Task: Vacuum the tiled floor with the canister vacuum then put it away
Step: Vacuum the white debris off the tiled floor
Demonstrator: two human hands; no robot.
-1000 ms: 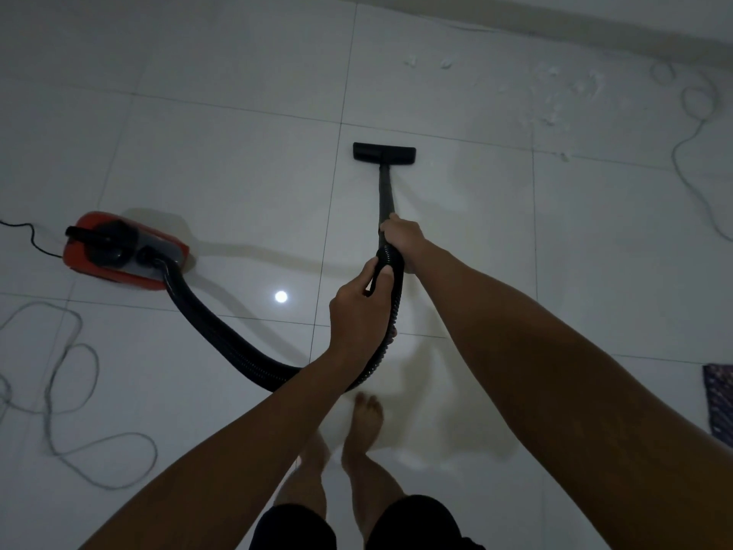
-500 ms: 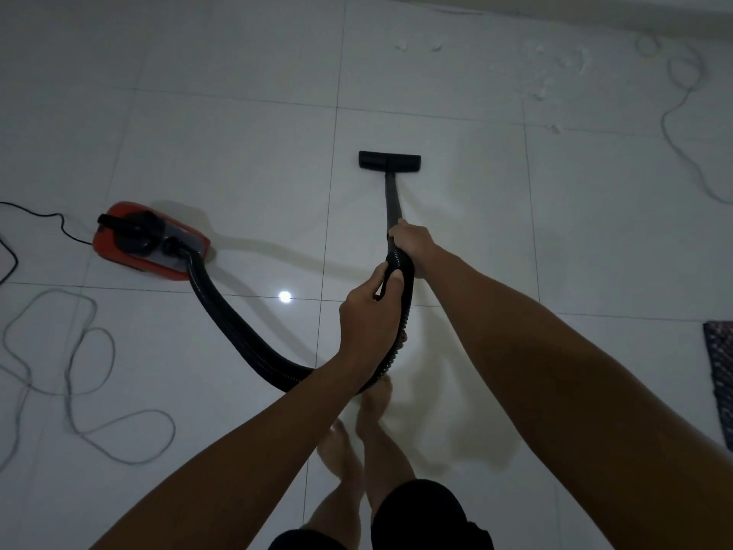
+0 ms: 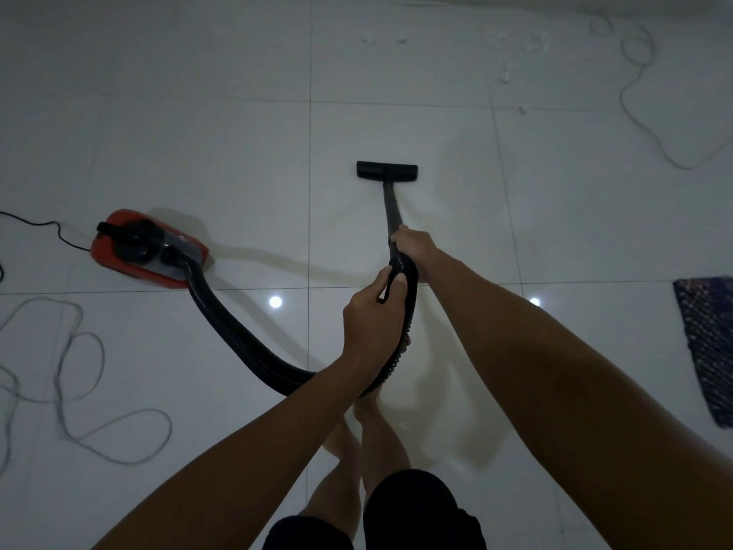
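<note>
Here the white tiled floor (image 3: 222,160) runs to a wall base along the top edge of the view. Open tile lies ahead of the floor head (image 3: 387,170) and to both its sides. A grey cord (image 3: 67,375) loops over the tiles at the left, a second light cord (image 3: 634,93) trails down from the upper right corner, and a dark patterned mat (image 3: 708,347) lies at the right edge. White scraps (image 3: 505,75) are scattered on the far tiles near the wall, well apart from the floor head.

The canister vacuum (image 3: 148,248) sits on the floor at the left, red-bodied with a black top, and a thin black power cord (image 3: 47,228) leaves its rear. A black ribbed hose (image 3: 238,335) leaves its front end, curves down under the left forearm and rises to the hands. The black wand (image 3: 392,210) runs straight from the hands to the flat black floor head, which rests on the tile.

The right hand (image 3: 414,248) grips the wand where it meets the hose. The left hand (image 3: 373,319) is closed round the hose just behind it, thumb on top. Two bare feet (image 3: 369,422) stand below the hands.
</note>
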